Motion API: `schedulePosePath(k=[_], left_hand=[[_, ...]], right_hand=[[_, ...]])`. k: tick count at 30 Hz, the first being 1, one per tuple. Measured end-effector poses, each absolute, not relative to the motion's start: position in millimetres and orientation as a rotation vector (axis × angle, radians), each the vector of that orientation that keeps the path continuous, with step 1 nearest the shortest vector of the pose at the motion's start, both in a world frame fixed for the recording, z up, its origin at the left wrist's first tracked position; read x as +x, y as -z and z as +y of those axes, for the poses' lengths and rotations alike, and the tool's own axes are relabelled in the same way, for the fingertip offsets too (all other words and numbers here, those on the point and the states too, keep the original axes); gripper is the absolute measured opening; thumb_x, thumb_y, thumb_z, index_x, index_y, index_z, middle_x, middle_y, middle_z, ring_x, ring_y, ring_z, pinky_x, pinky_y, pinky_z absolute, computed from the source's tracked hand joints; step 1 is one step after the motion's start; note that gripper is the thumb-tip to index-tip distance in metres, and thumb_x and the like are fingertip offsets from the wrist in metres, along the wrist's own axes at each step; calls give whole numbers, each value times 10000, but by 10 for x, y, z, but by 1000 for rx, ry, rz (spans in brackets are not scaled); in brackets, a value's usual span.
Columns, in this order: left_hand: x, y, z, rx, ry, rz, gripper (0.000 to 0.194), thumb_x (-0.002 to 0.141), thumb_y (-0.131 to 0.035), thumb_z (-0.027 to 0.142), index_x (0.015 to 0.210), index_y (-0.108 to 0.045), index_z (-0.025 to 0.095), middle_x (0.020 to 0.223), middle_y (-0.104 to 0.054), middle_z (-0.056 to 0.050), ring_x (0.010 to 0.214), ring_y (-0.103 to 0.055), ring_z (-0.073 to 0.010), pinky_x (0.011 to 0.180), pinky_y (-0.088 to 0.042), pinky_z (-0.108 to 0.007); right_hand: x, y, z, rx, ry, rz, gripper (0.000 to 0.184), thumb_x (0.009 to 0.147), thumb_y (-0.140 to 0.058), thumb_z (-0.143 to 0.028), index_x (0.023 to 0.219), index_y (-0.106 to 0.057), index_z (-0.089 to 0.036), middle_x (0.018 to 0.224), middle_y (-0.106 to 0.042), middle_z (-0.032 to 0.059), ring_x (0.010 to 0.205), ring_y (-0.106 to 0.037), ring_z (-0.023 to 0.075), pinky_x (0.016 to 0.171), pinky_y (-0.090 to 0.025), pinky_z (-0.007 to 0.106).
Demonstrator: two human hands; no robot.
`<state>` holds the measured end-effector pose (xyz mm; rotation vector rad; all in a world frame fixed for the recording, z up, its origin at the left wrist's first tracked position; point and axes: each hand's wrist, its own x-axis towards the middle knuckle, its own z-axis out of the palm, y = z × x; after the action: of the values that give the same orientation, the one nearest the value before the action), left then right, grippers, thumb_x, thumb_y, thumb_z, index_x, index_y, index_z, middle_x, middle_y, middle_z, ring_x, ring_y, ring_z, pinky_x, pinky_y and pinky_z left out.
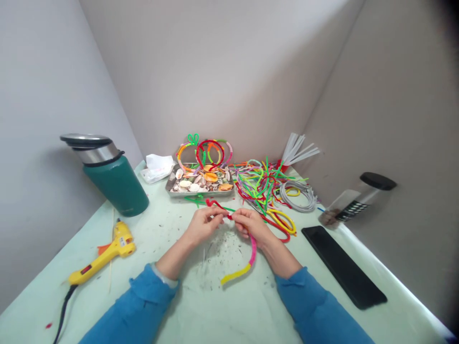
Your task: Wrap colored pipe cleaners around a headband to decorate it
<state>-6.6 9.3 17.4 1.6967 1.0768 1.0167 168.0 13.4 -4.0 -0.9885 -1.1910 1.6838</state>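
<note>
carefully pinching a thin, fuzzy red stem (219,206) with left hand (205,225) and right hand (252,225), apparently joining a fuzzy pink-and-yellow strand (253,252), likely needing tight, even twisting next.

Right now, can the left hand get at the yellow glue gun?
Probably yes: nothing visible blocks the tabletop between the left hand and the glue gun, though that hand is occupied with a red pipe cleaner.
</note>
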Motion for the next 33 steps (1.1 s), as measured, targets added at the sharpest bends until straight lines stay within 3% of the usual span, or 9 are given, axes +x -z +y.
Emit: schedulePosePath(k=[8,14,19,26,33], left_hand=[[-155,-115,172,1411,-926,829,340,675,-452,131,910,-697,116,688,-631,-69,644,-583,-162,568,-470,-269],[-138,-115,151,1754,-968,908,249,765,-544,238,940,-701,157,890,-635,-96,653,-588,-137,610,-470,-260],[-111,-89,120,2078,-1143,995,226,752,-613,304,920,-706,184,878,-662,-90,790,-594,-162,704,-455,-252],[-46,-126,61,2258,-1294,1027,174,787,-578,250,875,-699,161,772,-626,-69,701,-576,-139,645,-450,-245],[-36,-116,60,2282,-1282,1042,157,812,-534,202,853,-677,151,863,-624,-82,792,-588,-148,718,-458,-253]], right_hand=[[1716,6,117,-932,-1770,-1165,197,687,-630,-323,713,-514,-167,412,-440,-81,307,-273,37,307,-180,171],[1743,-10,116,-850,-1803,-1172,210,706,-619,-296,639,-465,-171,409,-413,-81,324,-271,33,327,-195,172],[1736,-1,113,-820,-1822,-1146,198,709,-622,-300,660,-481,-171,404,-406,-82,324,-266,35,326,-196,170],[1694,-3,97,-816,-1799,-1125,194,709,-629,-302,667,-496,-168,416,-443,-72,310,-280,40,301,-200,169],[1674,61,115,-800,-1766,-1133,175,721,-629,-307,697,-525,-169,411,-442,-77,319,-274,35,300,-208,149]])
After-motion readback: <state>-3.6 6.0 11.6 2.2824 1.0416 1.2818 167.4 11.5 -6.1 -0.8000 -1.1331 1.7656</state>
